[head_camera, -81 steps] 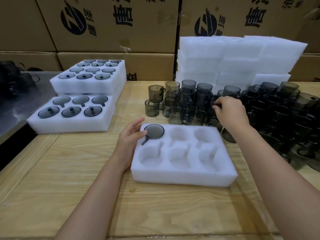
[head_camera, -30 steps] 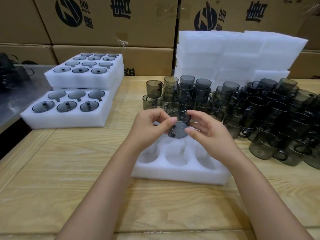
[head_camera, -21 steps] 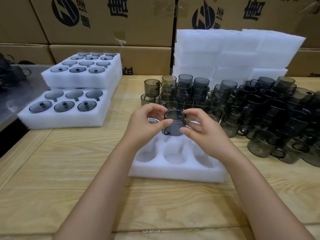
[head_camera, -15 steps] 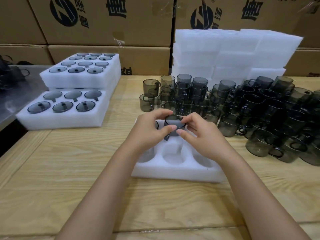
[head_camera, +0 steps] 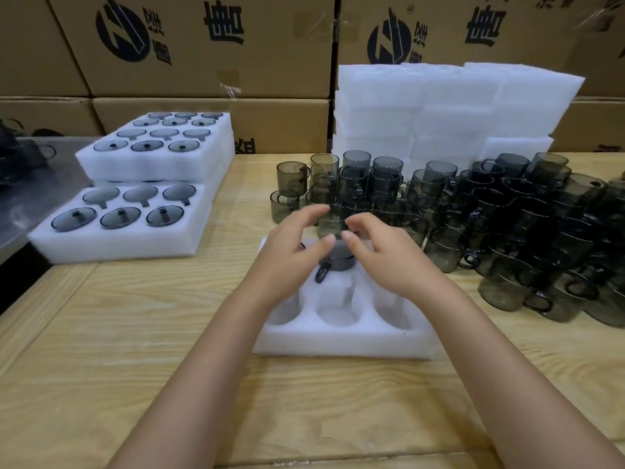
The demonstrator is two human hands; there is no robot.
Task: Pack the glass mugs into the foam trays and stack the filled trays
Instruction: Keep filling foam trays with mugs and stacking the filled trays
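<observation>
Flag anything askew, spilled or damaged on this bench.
Nothing looks broken or spilled. Only the loose mugs stand out: a crowded jumble stacked two high beside the foam tray, handles pointing every way.

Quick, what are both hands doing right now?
Left hand: open, fingers spread above the mug.
Right hand: open, holding nothing.

The tabletop is made of pale wooden planks with a clear grain, and soft, even light falls on it. Behind the tabletop, brown cardboard boxes stand stacked like a wall. They carry dark printed logos and characters, and clear tape on one seam. Left of the tabletop lies a grey metal surface, with a dark gap between them.
</observation>
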